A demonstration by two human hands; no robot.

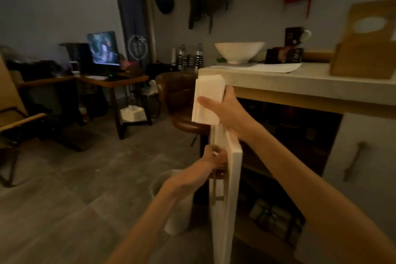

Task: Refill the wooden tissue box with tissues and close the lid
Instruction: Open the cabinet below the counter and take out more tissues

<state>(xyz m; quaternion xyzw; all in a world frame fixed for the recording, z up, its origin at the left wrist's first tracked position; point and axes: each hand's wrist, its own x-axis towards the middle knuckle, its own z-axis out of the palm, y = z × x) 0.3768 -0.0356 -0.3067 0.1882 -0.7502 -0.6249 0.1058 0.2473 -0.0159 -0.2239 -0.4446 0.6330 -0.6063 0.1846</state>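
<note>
My right hand (227,111) grips a white stack of tissues (206,98) upright in front of the counter's left corner. The wooden tissue box (362,60) stands on the counter at the far right, its lid with an oval hole (369,20) raised upright. My left hand (214,156) is lower down, closed on the handle of an open white cabinet door (227,188) seen edge-on. The box's inside is hidden from here.
The pale countertop (310,83) carries a white bowl (239,52), a mug (297,35) and dark packets. Open cabinet shelves (278,178) hold dark items. A pale bin (177,199) stands on the floor beside the door; a brown stool (180,100) is behind it.
</note>
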